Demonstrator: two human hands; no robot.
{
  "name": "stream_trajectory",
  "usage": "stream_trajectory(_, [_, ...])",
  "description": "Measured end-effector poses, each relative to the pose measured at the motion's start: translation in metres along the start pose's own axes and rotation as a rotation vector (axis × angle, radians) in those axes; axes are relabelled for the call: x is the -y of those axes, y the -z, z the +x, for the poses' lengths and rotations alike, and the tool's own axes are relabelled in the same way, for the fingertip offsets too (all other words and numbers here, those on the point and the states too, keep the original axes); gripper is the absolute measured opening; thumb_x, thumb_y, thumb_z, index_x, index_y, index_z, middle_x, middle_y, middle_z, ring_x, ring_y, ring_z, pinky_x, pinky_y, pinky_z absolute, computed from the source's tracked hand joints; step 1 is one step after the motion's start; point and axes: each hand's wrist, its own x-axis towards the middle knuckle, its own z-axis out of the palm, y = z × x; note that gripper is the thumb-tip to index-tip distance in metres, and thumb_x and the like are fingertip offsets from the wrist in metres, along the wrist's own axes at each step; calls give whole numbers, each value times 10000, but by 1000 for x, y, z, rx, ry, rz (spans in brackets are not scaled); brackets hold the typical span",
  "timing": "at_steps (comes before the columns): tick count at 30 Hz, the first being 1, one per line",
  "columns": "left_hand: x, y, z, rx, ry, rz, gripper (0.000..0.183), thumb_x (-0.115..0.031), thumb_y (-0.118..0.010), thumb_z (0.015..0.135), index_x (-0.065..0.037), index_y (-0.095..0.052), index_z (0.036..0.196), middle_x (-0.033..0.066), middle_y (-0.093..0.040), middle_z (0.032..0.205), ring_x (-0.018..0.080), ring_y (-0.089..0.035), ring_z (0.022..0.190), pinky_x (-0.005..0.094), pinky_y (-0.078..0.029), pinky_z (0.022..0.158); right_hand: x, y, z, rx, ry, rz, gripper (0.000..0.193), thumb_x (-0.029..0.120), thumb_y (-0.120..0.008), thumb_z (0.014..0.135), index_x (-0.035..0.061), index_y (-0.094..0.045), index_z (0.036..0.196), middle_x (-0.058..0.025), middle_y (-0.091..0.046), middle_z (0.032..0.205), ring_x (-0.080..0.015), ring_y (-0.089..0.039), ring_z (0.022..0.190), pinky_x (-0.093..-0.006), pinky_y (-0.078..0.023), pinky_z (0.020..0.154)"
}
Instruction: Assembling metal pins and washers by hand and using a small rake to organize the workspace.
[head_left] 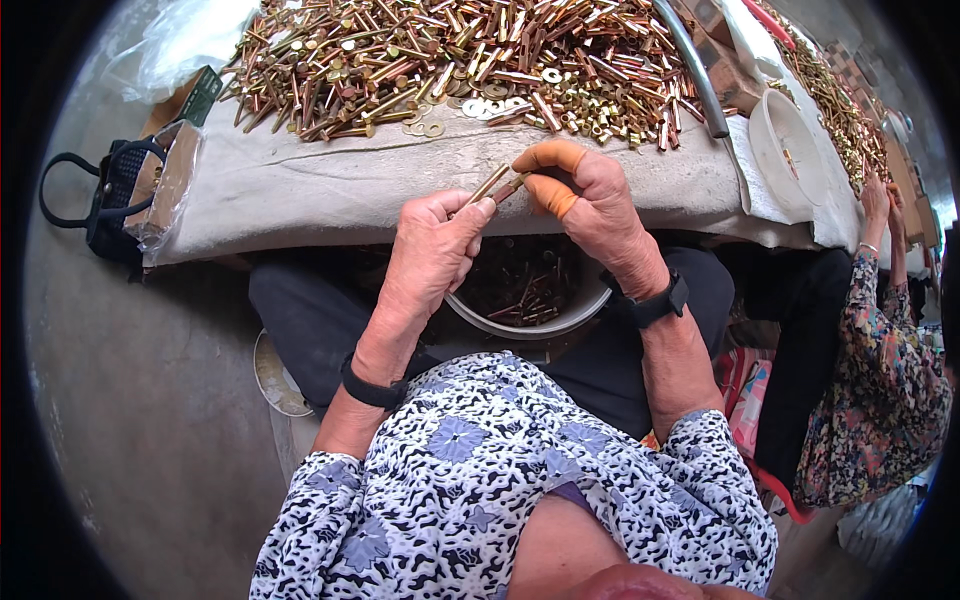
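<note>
My left hand [425,250] is closed around two metal pieces that stick out past its thumb. One is a slim brass-coloured bolt [487,185]; the other is a copper-toned sleeve [507,189] lying beside it. My right hand [605,210] wears orange finger covers on thumb and forefinger, and these pinch the far end of the copper-toned sleeve. Whether a small part sits between those fingertips is too small to tell. Both hands are above the near edge of the cloth-covered table [330,190]. Beneath them a white bucket [535,325] holds many dark metal pieces.
A big heap of bolts and sleeves [400,60] covers the table's far side, with flat washers [490,107] and nuts [590,118] along its front. A grey tube [695,75] and white tub [785,140] lie right. A co-worker's hands [878,205] work farther right. A dark bag [110,205] hangs left.
</note>
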Motion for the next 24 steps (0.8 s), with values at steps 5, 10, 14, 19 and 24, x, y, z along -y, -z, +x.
stream_trajectory(5, [7, -4, 2, -56, -123, 171, 215, -234, -611, 907, -23, -612, 868, -45, -473, 574, 8, -339, 364, 177, -238, 316, 7, 5, 4, -13, 170, -371, 203, 202, -656, 844, 0, -661, 825, -135, -603, 681, -214, -579, 603, -293, -455, 553])
stream_trajectory(10, [18, -2, 8, -116, -378, 374, 238, -236, -609, 908, -14, -637, 989, -45, -473, 573, 14, -358, 381, 180, -261, 335, 6, 8, 5, 6, 170, -524, 257, 255, -644, 856, 7, -659, 791, -144, -580, 657, -234, -562, 570, -313, -435, 516])
stream_trajectory(14, [4, -5, 3, -104, -148, 208, 232, -232, -608, 908, -11, -635, 970, -43, -473, 571, 14, -356, 378, 178, -256, 331, 5, -2, 1, -135, 126, -145, 233, 231, -659, 843, 8, -645, 778, -133, -552, 626, -247, -522, 534, -325, -422, 497])
stream_trajectory(19, [5, -7, 1, -87, -112, 157, 218, -238, -610, 906, -20, -614, 893, -41, -471, 562, 15, -353, 366, 176, -249, 320, 0, 7, 4, -85, 209, -418, 159, 135, -704, 788, -5, -656, 848, -109, -602, 690, -237, -563, 576, -309, -460, 543])
stream_trajectory(24, [-2, -4, -1, -101, -68, 168, 239, -252, -604, 901, -17, -648, 900, -59, -470, 571, 12, -399, 470, 188, -315, 407, 5, 0, 4, -193, 289, -325, 160, 133, -709, 780, 5, -663, 865, -114, -618, 733, -240, -607, 651, -317, -477, 591])
